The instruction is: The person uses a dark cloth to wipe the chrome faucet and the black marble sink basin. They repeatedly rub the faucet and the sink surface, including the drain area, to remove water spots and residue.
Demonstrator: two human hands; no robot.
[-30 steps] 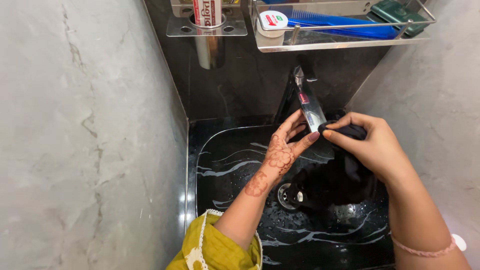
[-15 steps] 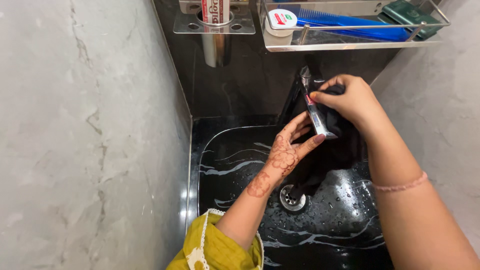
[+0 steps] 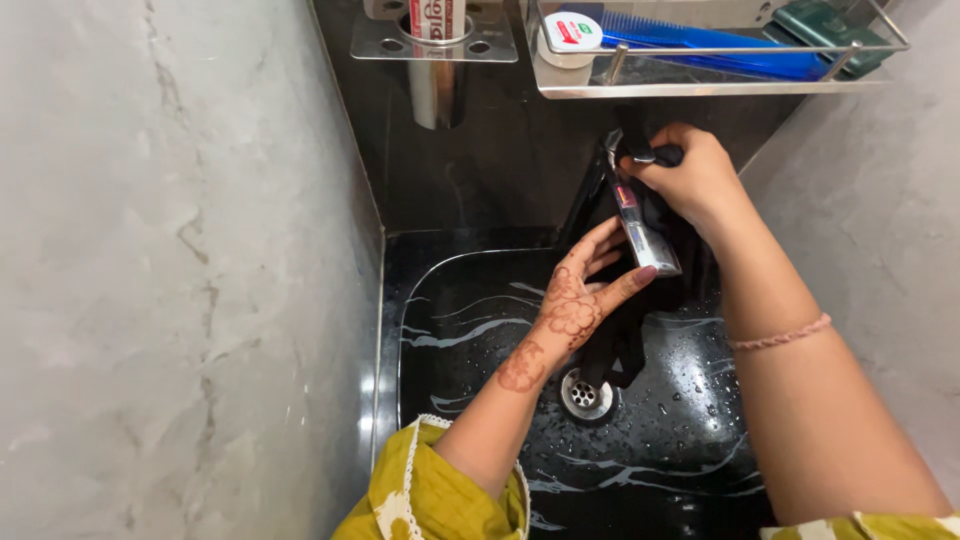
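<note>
A black cloth (image 3: 640, 300) is being worked over the tap (image 3: 640, 215) at the sink's (image 3: 480, 330) back edge. It is clamped against the tap top by the right hand (image 3: 690, 180); the left hand (image 3: 585, 290) is spread open beside the spout. A firm rub down the spout seems called for next.

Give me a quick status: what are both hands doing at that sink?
Right hand pressing black cloth onto top of chrome faucet. Left hand cupped against spout, touching cloth's hanging end. Cloth dangles into black basin above drain; nothing in the way.
</note>
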